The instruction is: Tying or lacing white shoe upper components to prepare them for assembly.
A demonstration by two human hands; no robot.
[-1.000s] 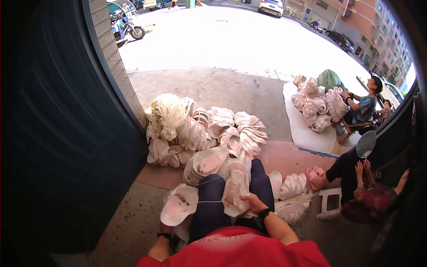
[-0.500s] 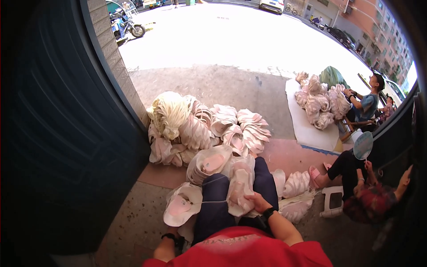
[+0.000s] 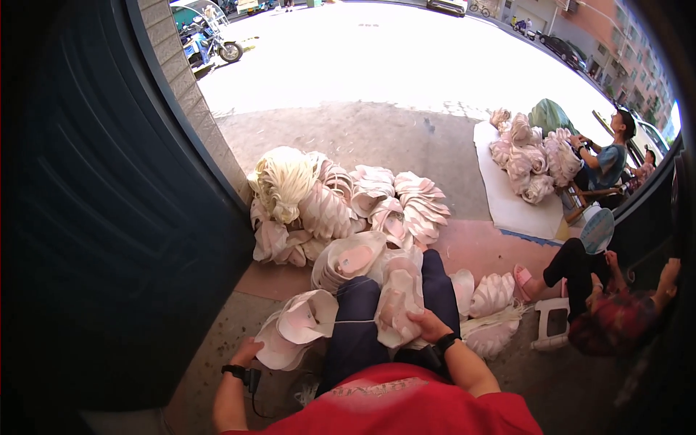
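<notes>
Pale pink and white pieces that look like shoe uppers lie over and around my lap. To the left of my knee, my left hand (image 3: 249,352) pinches the outer edge of a loose shoe upper (image 3: 275,345), and another upper (image 3: 305,319) overlaps it. A thin white cord (image 3: 354,321) runs from these across my left thigh to a bundle of shoe uppers (image 3: 399,301) between my thighs. My right hand (image 3: 431,325) is closed around the right side of that bundle. The fingertips of both hands are partly hidden.
A nested stack of uppers (image 3: 351,259) lies beyond my left knee, before a larger heap (image 3: 322,210). A dark door (image 3: 123,203) stands at left. At right are a white stool (image 3: 549,326), a seated person with a fan (image 3: 598,230), and another person beside more bundles (image 3: 525,159).
My left hand has come up and outward from beside my left thigh to the uppers' outer edge. Two overlapping uppers now show there. My right hand stays on the bundle; the view has shifted slightly.
</notes>
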